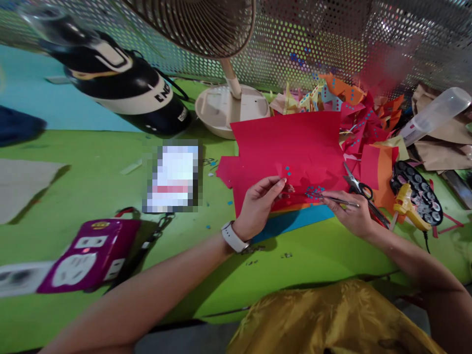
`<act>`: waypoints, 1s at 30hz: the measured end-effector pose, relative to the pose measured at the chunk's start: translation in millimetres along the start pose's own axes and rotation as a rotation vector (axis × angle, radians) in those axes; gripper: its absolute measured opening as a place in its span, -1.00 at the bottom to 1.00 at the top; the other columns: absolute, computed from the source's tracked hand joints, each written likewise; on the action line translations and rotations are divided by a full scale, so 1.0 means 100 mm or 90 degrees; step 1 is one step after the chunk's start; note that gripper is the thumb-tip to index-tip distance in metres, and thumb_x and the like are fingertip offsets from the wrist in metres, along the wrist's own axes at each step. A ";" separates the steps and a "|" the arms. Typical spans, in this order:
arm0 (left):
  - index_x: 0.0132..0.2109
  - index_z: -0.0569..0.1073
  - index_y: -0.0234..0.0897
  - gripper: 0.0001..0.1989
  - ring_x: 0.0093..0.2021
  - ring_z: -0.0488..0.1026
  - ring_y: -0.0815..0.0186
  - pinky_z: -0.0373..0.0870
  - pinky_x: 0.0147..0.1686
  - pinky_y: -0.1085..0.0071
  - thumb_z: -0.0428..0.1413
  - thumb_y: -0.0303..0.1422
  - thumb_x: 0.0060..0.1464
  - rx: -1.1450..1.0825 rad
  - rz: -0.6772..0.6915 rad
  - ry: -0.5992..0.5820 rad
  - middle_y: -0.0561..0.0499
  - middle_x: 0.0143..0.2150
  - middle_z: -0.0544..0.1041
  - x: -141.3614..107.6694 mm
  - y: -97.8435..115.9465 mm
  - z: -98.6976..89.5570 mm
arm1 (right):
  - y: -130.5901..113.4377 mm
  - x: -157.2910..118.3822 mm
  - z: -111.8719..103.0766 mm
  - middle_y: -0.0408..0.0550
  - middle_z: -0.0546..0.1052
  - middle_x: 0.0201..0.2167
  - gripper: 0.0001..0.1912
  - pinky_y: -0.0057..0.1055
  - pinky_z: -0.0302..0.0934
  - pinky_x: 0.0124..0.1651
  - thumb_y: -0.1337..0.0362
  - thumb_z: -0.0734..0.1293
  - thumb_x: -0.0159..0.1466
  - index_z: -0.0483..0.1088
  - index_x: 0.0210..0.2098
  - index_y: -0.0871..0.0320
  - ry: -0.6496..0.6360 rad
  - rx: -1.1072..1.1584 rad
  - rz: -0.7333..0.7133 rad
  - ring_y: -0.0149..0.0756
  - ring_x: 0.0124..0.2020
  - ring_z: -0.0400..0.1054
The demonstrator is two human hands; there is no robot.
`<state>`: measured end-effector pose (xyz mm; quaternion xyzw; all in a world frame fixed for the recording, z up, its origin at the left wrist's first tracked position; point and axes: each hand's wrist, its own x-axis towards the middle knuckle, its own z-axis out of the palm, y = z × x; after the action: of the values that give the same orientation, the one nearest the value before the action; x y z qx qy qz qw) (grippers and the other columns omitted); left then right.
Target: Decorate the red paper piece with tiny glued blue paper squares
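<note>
Thumb and forefinger of my left hand (260, 202) pinch the edge of a red paper piece (300, 173), which bears a few small blue dots near my fingertips. My right hand (350, 211) is closed around slim metal tweezers (342, 201), their tips pointing left. Close to those tips lies a cluster of tiny blue paper bits (314, 191). Beneath both hands are large red sheets (287, 140), with a blue sheet (295, 223) showing along the near edge. Just right of the red sheets rest black-handled scissors (359, 187).
A phone (173, 177), a purple power strip (92, 253) and a black bottle (129, 88) are on the left. Behind stands a fan (232, 108). Cut paper scraps (354, 108), a yellow glue gun (407, 204) and a black palette (418, 189) lie right.
</note>
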<state>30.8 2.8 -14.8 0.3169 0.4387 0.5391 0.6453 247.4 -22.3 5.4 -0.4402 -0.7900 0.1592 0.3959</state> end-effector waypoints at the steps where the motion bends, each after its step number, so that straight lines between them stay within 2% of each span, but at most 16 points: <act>1: -0.31 0.56 -0.27 -0.76 -0.36 0.51 0.40 0.40 -0.33 0.51 0.32 -0.25 -0.14 0.004 0.001 0.000 0.04 -0.39 0.59 0.00 0.00 0.00 | -0.01 0.01 -0.01 -0.10 0.63 -0.37 -0.84 -0.49 0.40 -0.43 0.36 0.30 0.29 0.49 -0.17 0.07 0.009 -0.009 -0.020 -0.38 -0.45 0.52; 6: -0.31 0.56 -0.27 -0.77 -0.35 0.52 0.38 0.43 -0.31 0.48 0.31 -0.24 -0.13 0.012 0.012 -0.002 0.04 -0.41 0.58 0.01 -0.02 0.00 | -0.09 0.04 -0.07 -0.12 0.64 -0.36 -0.83 -0.52 0.38 -0.46 0.39 0.32 0.28 0.46 -0.15 0.07 0.041 -0.050 -0.109 -0.43 -0.50 0.50; 10: -0.31 0.56 -0.26 -0.79 -0.35 0.52 0.38 0.44 -0.29 0.46 0.30 -0.25 -0.11 0.018 0.014 -0.005 0.03 -0.40 0.59 0.01 -0.02 0.00 | -0.16 0.06 -0.11 -0.12 0.64 -0.34 -0.79 -0.51 0.34 -0.50 0.42 0.33 0.26 0.44 -0.11 0.09 0.060 -0.055 -0.147 -0.45 -0.55 0.47; 16: -0.30 0.56 -0.28 -0.78 -0.33 0.53 0.34 0.48 -0.27 0.41 0.28 -0.23 -0.08 0.043 -0.001 -0.032 -0.01 -0.38 0.60 -0.04 -0.03 0.02 | -0.27 0.08 -0.19 -0.04 0.64 -0.31 -0.66 -0.45 0.34 -0.47 0.47 0.35 0.23 0.39 -0.02 0.08 0.062 -0.071 -0.205 -0.39 -0.54 0.47; 25: -0.29 0.56 -0.28 -0.72 -0.32 0.55 0.30 0.53 -0.23 0.36 0.31 -0.19 -0.12 0.052 -0.037 -0.063 -0.02 -0.34 0.62 -0.12 -0.07 0.05 | -0.28 0.10 -0.17 -0.05 0.64 -0.30 -0.68 -0.45 0.33 -0.47 0.45 0.36 0.22 0.38 -0.04 0.10 0.079 -0.084 -0.212 -0.40 -0.54 0.46; 30: -0.29 0.56 -0.27 -0.72 -0.37 0.55 0.33 0.53 -0.27 0.38 0.33 -0.19 -0.14 0.049 -0.054 -0.074 -0.01 -0.35 0.62 -0.14 -0.06 0.06 | -0.26 0.10 -0.14 -0.09 0.64 -0.30 -0.60 -0.45 0.31 -0.50 0.43 0.36 0.23 0.34 0.04 0.04 0.086 -0.100 -0.226 -0.41 -0.57 0.43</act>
<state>38.5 -11.8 -14.4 0.3532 0.4342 0.4746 0.6793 240.1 -30.2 34.4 -0.3329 -0.8368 -0.0049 0.4346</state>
